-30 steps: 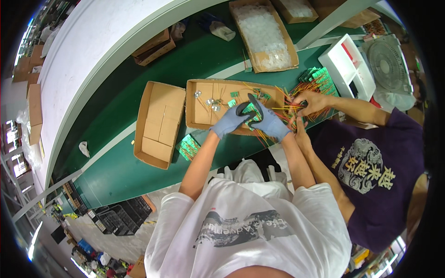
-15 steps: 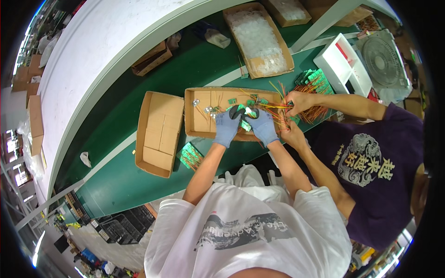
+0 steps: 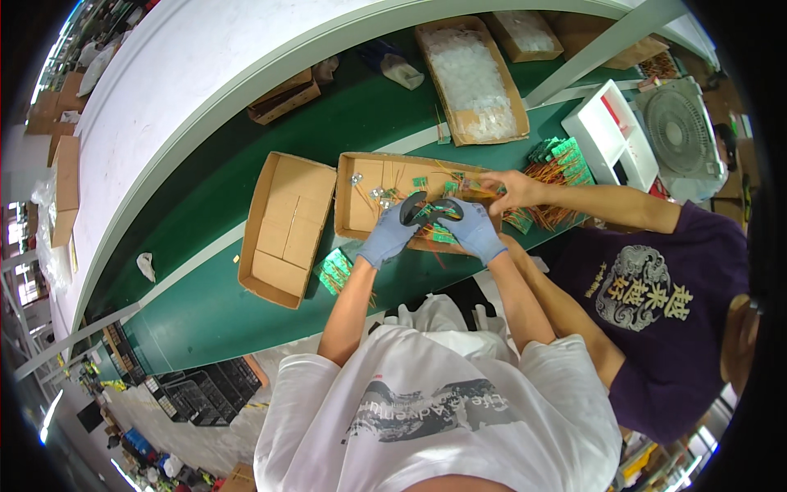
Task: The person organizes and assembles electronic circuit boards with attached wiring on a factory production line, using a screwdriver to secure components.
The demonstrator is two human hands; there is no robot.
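My left hand (image 3: pixel 391 231), in a grey-blue glove with black fingertips, is over the right-hand cardboard box (image 3: pixel 354 223). Beside it is my right hand (image 3: pixel 470 230), gloved the same way. Between them the closed fingers pinch a small green circuit board (image 3: pixel 427 215), partly covered by the fingertips. Inside the box, below my hands, lie more green boards (image 3: pixel 441 236) with thin wires. Small round silver parts (image 3: pixel 376 193) on wires rest at its left. A co-worker's bare hand (image 3: pixel 515 191) reaches over the box's right end; their other hand is hidden behind my right arm.
Left of my box stands another cardboard box (image 3: pixel 283 225), with a stack of green boards (image 3: pixel 334 271) near its corner. Wired boards (image 3: pixel 561 164) are piled at right, by a white divided tray (image 3: pixel 592 123) and a fan (image 3: pixel 674 119). Behind is a box of clear plastic pieces (image 3: pixel 467 74).
My gloved fingers have come closer together over the board. The co-worker's upper hand has moved left over the box, and the bundle of wires they held is lower in it. The view has shifted slightly.
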